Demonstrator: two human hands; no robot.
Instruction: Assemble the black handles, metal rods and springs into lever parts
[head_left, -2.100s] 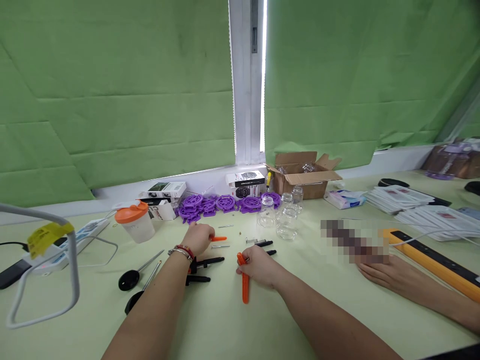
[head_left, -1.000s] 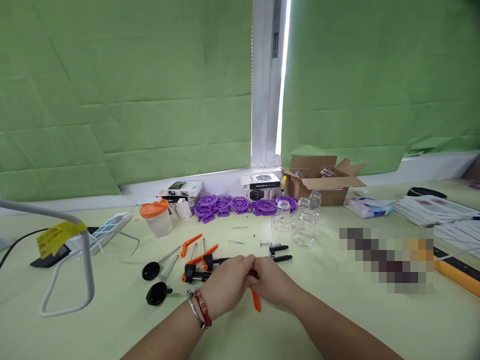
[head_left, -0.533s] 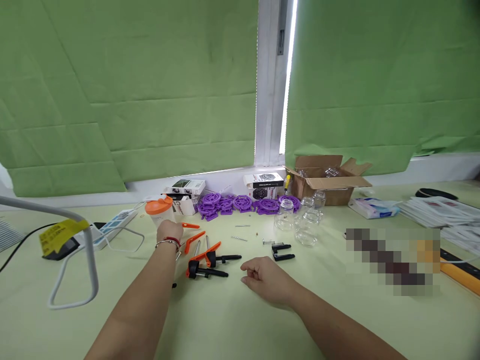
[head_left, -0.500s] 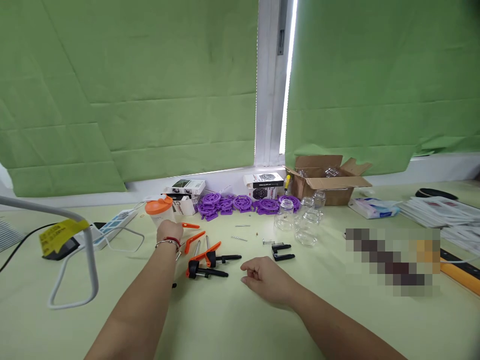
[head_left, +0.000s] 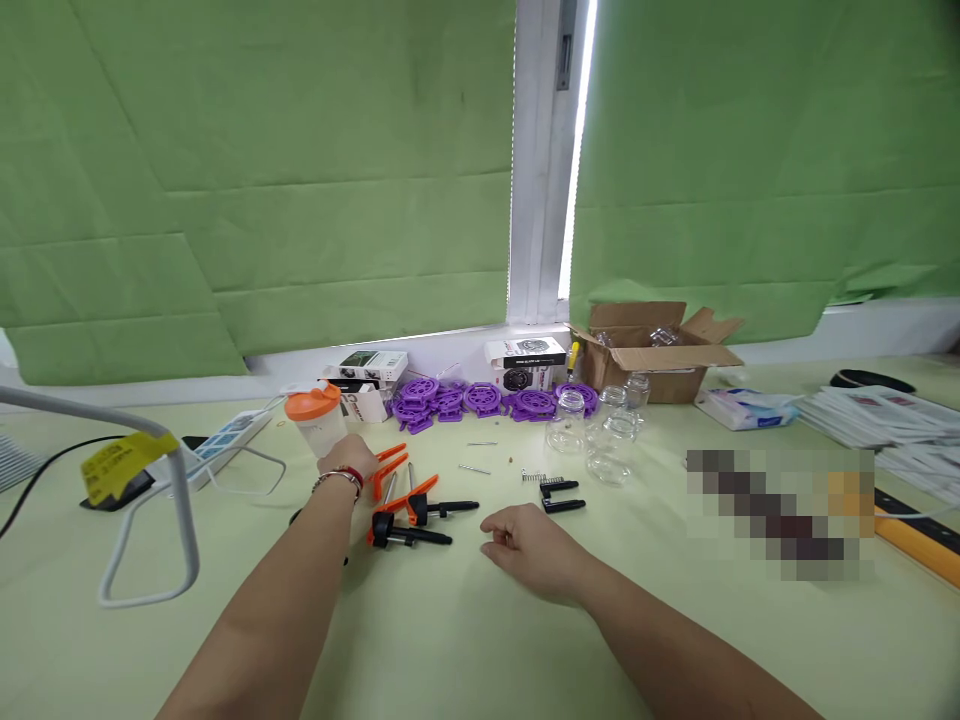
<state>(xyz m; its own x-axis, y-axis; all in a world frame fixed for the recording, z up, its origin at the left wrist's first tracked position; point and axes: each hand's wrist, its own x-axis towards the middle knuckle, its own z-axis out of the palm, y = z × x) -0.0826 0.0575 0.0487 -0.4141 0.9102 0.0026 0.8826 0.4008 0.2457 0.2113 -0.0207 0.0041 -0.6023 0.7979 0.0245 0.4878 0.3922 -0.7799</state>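
Observation:
My left hand [head_left: 349, 457] is stretched out beside the orange-lidded shaker bottle [head_left: 313, 402], low at the orange levers [head_left: 390, 468]. Its fingers are hidden behind the back of the hand, so any hold is unclear. My right hand [head_left: 521, 545] hovers or rests over the table with fingers loosely curled, thumb and forefinger apart, nothing between them. Between the hands lie black clamp-like pieces with orange handles and black rods [head_left: 412, 535]. Beyond the right hand are black U-shaped parts [head_left: 562, 497], metal springs [head_left: 541, 477] and thin metal pins [head_left: 475, 469].
Purple plastic discs [head_left: 482, 399] line the back, with small boxes [head_left: 525, 365] behind. Glass jars [head_left: 570, 430] and an open cardboard box [head_left: 667, 358] stand back right. A white metal frame [head_left: 184, 520] and a power strip [head_left: 232, 435] lie left. White stacked sheets [head_left: 885, 415] sit far right.
My left hand has shifted slightly right and nearer, away from the shaker bottle and toward the orange levers. My right hand keeps nearly the same place and shape. The view has tilted slightly.

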